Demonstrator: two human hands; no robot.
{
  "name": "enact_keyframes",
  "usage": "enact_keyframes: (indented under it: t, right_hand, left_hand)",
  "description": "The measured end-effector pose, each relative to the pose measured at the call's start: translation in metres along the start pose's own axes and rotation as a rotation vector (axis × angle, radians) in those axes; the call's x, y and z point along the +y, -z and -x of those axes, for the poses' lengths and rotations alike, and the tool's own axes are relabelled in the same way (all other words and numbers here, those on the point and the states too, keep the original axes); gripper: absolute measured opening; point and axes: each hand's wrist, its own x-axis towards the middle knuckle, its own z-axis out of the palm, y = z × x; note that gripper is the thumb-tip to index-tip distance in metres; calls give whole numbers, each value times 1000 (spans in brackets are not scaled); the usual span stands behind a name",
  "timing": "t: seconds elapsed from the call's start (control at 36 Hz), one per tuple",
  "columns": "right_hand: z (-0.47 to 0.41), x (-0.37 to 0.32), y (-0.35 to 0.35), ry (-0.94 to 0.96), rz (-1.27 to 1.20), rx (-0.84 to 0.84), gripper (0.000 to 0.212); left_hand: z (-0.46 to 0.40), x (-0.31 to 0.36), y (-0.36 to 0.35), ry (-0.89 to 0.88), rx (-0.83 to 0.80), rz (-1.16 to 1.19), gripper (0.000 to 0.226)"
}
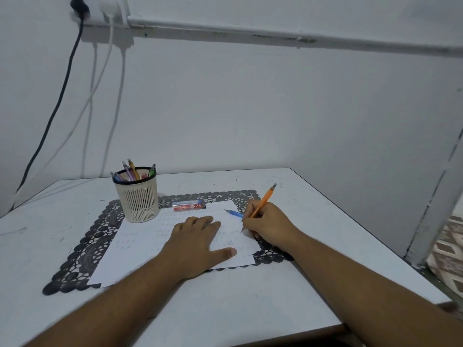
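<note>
A white sheet of paper (140, 249) with faint pencil marks lies on a black lace placemat (82, 256). My left hand (198, 244) rests flat on the sheet, fingers straight, thumb spread to the right. My right hand (268, 227) grips an orange pencil (264, 200), its tip down on the paper's right part and its end pointing up and to the right. A blue pen (234, 213) lies on the paper just left of my right hand.
A cream slotted pen cup (137, 199) with several pens stands on the mat's far left. A small red and blue lead box (189, 205) lies behind the paper. The white table (225, 304) meets the wall; cables (50, 121) hang at the left.
</note>
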Motion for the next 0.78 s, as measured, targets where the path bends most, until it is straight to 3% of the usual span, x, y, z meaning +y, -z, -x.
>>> enact_keyframes:
  t: [0.78]
  right_hand:
    - [4,-3,-1,5,40,-36,6]
  left_hand:
    - [-2,-2,-3,-4,2,-16,94]
